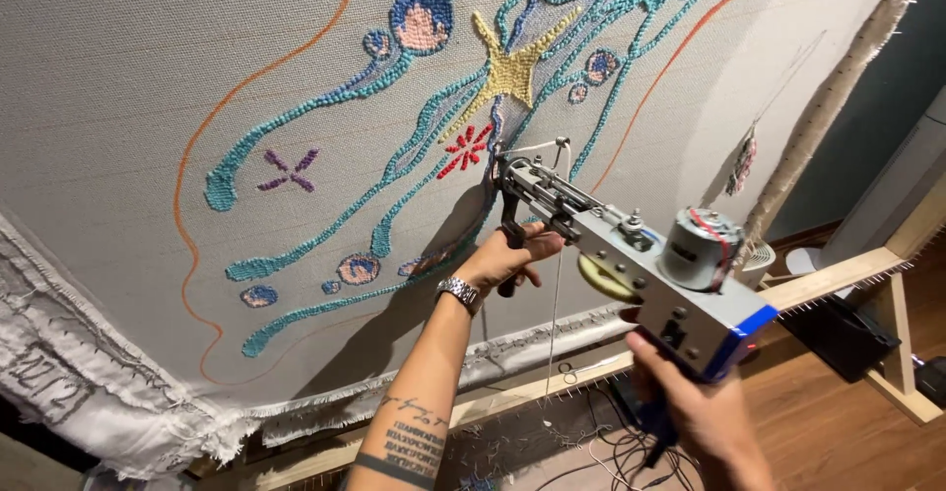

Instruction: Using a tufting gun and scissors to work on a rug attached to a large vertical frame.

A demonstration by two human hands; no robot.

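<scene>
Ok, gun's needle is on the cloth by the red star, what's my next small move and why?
Probably press on and guide the tufting gun along the dark blue line by the red star. The needle tip meets the cloth there, the left hand grips the front handle, and the right hand holds the rear grip.

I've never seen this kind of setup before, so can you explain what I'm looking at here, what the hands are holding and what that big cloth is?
The picture comes from a camera on the person's head, looking at their own hands. Both hands hold a tufting gun, a powered tool that punches yarn through cloth. The left hand grips its black front handle; the right hand holds the blue rear grip. The gun's tip presses against a grey backing cloth stretched on a wooden frame. The cloth already carries tufted teal swirls, a yellow star and a small red star. A thin white yarn hangs from the gun.
</scene>
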